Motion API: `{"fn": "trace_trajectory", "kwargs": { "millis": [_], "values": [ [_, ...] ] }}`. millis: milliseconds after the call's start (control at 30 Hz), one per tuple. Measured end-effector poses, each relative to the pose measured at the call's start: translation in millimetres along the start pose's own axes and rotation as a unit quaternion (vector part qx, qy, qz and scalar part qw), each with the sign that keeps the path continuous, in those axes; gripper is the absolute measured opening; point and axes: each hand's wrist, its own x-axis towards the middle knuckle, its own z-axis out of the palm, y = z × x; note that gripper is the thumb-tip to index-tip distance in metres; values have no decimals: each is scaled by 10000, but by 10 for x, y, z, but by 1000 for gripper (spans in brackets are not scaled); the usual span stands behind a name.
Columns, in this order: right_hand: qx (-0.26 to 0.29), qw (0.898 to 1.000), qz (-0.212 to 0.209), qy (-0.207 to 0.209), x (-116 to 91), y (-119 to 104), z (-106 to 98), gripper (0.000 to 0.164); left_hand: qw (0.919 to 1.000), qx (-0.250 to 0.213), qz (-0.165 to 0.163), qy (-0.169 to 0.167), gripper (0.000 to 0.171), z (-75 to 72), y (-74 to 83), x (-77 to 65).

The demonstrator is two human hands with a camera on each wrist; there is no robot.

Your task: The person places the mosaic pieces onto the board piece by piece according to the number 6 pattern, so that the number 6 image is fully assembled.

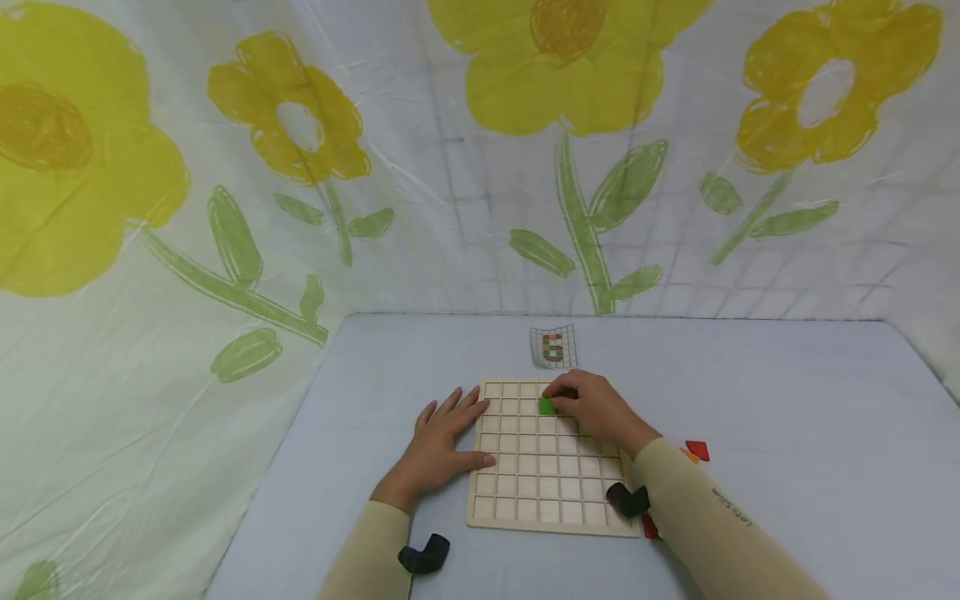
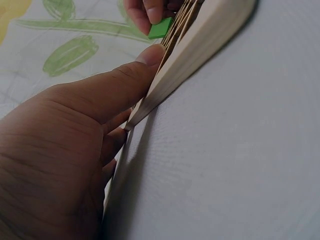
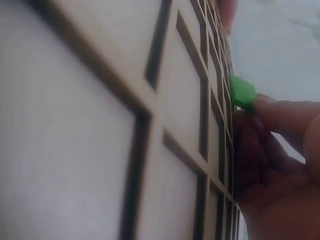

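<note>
A light wooden grid board lies on the table, divided into square cells. My left hand is spread along its left edge, fingers extended, thumb resting over the rim. Near the far side of the board, my right hand pinches a small green square tile between thumb and fingertips. In the right wrist view the green tile is tilted, with one side right at the grid. The right hand and forearm hide part of the board's right side.
Behind the board lies a small pattern card with a gridded coloured figure. Red and orange pieces lie right of the board, partly behind the right sleeve. Another red piece is by the near right corner. A flower-printed curtain hangs behind the table.
</note>
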Motion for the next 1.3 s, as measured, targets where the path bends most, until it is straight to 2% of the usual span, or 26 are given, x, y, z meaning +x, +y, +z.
{"fn": "trace_trajectory", "kwargs": {
  "millis": [400, 833, 1100, 1300],
  "values": [
    [-105, 9999, -46, -8, -9, -2, 11, 16, 10000, -61, 0, -28, 93, -14, 22, -5],
    [394, 9991, -105, 78, -20, 13, 4, 23, 10000, -54, 35, -26, 93, -24, 36, -15],
    [499, 9985, -136, 165, -70, -54, -76, 26, 10000, -74, 50, 5, 93, -29, 34, -22],
    [711, 9971, -157, 231, -140, -104, -196, 38, 9999, -108, 72, 11, 93, -31, 41, -25]
  ]
}}
